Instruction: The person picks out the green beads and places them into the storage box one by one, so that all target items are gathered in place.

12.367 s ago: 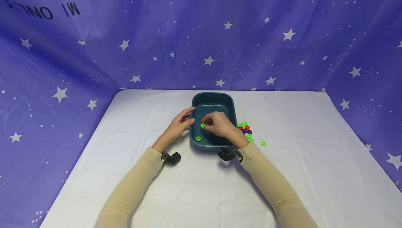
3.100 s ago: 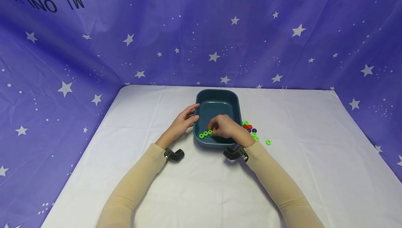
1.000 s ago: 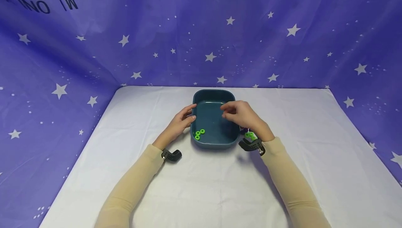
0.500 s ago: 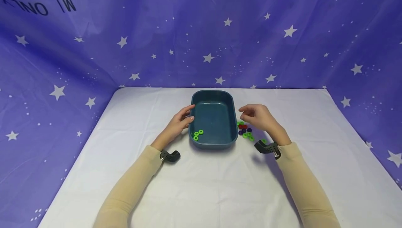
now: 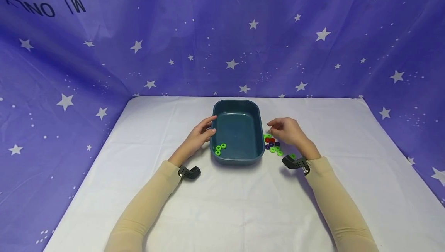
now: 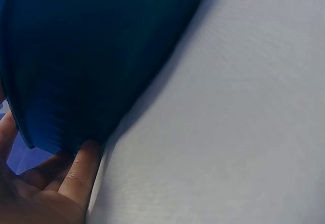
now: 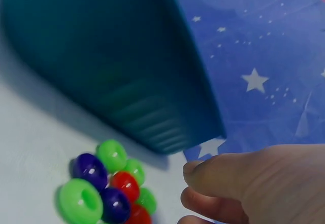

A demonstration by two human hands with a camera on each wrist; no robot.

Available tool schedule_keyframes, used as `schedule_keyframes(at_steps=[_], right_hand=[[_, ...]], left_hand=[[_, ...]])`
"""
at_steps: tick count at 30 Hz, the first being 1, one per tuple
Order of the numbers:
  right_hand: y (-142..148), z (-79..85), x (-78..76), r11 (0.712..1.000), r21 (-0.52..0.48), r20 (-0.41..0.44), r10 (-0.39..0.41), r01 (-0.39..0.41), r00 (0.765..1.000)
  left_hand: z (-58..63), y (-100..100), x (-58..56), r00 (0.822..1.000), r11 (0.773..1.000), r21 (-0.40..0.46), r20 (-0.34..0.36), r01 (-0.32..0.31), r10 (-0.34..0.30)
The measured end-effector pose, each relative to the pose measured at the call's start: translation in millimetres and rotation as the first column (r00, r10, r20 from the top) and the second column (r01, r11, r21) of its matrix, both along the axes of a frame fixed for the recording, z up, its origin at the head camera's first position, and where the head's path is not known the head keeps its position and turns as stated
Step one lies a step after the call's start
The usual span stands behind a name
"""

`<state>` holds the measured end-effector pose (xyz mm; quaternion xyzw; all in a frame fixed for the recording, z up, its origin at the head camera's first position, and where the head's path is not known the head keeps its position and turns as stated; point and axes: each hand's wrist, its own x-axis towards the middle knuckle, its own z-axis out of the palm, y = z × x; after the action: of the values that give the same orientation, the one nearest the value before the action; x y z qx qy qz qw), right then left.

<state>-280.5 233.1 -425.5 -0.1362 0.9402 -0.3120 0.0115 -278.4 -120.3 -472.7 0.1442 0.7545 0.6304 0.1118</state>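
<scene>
A dark teal tray (image 5: 237, 161) stands on the white cloth with three green ring-shaped beads (image 5: 218, 148) clustered in its near left corner. My left hand (image 5: 196, 136) touches the tray's left side, fingers extended; in the left wrist view its fingertips (image 6: 89, 150) rest against the outer wall. Right of the tray my right hand (image 5: 288, 130) hovers over loose beads (image 5: 271, 140), its fingers loosely bent with nothing seen between them. Close up in the right wrist view, that pile shows green, red and dark purple beads (image 7: 116, 203), below and left of the thumb (image 7: 203, 176).
A single green bead (image 5: 293, 156) lies apart from the pile, close to the right wrist's camera (image 5: 293, 162). Purple star-patterned fabric (image 5: 231, 43) walls off the back and both sides of the white table surface (image 5: 208, 209).
Earlier my right hand worked green beads inside the tray, and they formed a row; now they sit clustered. It then moved out rightward over the loose beads. My left hand stayed at the tray.
</scene>
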Motion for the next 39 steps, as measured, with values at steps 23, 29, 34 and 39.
schedule_keyframes(at_steps=[23, 29, 34, 39], right_hand=[[2.0, -19.9, -5.4, 0.998, 0.06, 0.058, -0.006, 0.002, 0.998], [-3.4, -19.4, -2.7, 0.997, 0.076, 0.051, -0.013, 0.009, 0.999], [-5.9, -19.7, -1.7, 0.995, 0.095, 0.073, -0.031, 0.024, 0.997], [-6.2, -20.7, -1.2, 0.994, 0.099, 0.079, -0.046, 0.038, 0.996]], left_hand=[[1.4, -1.2, 0.6, 1.0, 1.0, -0.008, 0.001, -0.006, 0.006], [3.3, -1.1, 1.5, 1.0, 1.0, -0.008, -0.006, -0.002, 0.002], [3.2, -0.6, 1.9, 1.0, 1.0, -0.005, -0.007, 0.001, -0.001], [2.2, -0.1, 1.9, 1.0, 1.0, -0.008, -0.005, -0.001, 0.001]])
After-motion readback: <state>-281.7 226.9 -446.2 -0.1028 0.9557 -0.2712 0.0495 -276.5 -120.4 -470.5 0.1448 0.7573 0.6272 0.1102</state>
